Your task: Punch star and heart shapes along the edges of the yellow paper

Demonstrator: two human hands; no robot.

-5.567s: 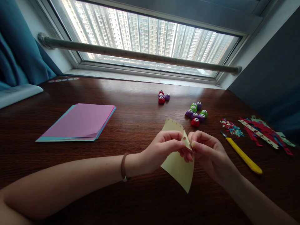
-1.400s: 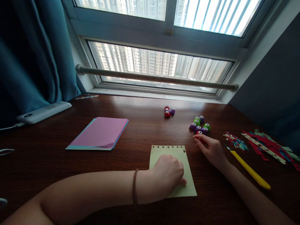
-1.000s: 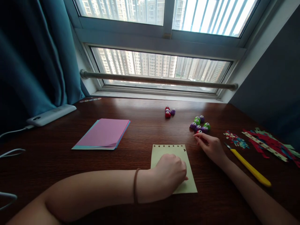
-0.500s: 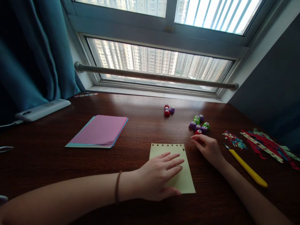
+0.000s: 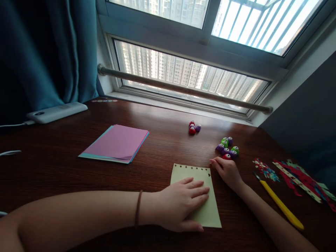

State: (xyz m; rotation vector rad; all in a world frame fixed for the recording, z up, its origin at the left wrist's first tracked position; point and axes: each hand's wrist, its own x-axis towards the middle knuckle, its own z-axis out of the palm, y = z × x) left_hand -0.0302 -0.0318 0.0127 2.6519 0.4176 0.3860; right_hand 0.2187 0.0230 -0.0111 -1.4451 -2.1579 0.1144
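My left hand lies flat with fingers spread on a pale yellow sheet of paper. Small flower-like holes line the sheet's top edge, and a heart-like hole sits below its right corner. Just beyond that corner is my right hand, low over the table, its thumb and forefinger pressed together. Anything between those fingertips is too small to make out. Close behind the right hand stands a red craft punch, in a cluster with several purple and green punches.
More red and purple punches stand farther back. Pink and blue paper is stacked at left, near a white device with a cable. At right lie a yellow craft knife, paper bits and cut strips.
The camera view has tilted and shifted. My right hand has moved slightly left, closer to the sheet's corner, with its fingers drawn closer together. My left hand stays flat on the paper.
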